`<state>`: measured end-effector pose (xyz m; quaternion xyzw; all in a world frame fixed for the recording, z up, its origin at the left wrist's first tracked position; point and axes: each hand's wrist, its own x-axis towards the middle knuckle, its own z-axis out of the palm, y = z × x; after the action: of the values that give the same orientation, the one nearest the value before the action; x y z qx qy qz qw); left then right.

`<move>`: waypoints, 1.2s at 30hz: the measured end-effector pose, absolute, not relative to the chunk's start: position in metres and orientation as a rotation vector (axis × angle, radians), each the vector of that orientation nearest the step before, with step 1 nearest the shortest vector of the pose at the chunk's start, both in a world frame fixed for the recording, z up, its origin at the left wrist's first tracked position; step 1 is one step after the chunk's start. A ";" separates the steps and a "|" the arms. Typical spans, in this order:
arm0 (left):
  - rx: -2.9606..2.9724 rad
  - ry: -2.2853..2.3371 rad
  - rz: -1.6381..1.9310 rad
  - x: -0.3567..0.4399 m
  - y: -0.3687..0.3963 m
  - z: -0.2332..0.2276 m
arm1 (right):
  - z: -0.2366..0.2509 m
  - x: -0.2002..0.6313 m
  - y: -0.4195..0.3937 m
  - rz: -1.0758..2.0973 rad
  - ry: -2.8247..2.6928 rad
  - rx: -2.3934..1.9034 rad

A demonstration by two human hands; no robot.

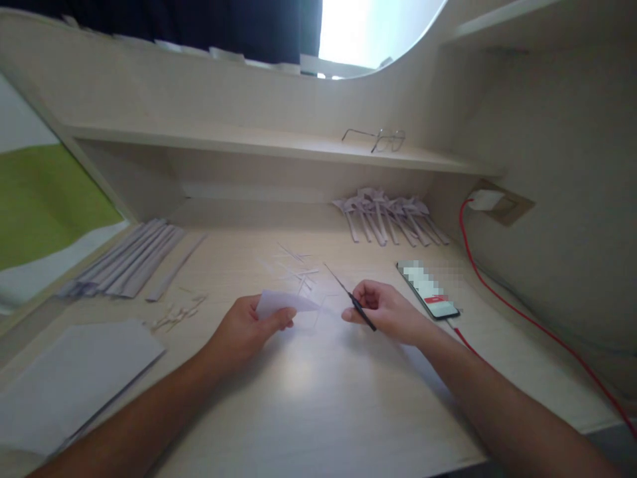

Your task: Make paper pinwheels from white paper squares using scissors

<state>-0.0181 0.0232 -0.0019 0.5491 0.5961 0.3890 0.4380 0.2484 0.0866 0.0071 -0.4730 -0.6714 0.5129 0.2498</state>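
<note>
My left hand [256,328] pinches a folded piece of white paper [281,303] between thumb and fingers, above the middle of the desk. Opposite it, my right hand [383,309] grips a pair of small scissors [361,309] with dark handles, its thin blades pointing up and to the left. The right thumb and fingertips lie close to the paper's narrow right end; whether they touch it I cannot tell. Several thin paper strips [301,273] are scattered on the desk just beyond both hands.
A stack of white paper sheets [74,378] lies front left, with rolled paper strips [134,259] and small sticks [179,312] behind. Several folded paper pieces on stems [385,216] rest at the back right. A phone [428,290] with a red cable [527,318] lies right; glasses [388,139] sit on the shelf.
</note>
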 end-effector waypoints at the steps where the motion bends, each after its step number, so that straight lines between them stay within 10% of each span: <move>1: 1.350 1.473 0.960 -0.020 0.024 -0.002 | 0.007 0.246 0.084 1.473 -1.790 -1.269; 36: 1.312 1.275 0.749 -0.006 0.013 0.004 | 0.008 0.230 0.048 1.332 -1.921 -1.182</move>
<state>-0.0060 0.0126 0.0036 0.5541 0.5388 0.3164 0.5500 0.2304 0.0480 0.0077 -0.4359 -0.7086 0.4912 0.2581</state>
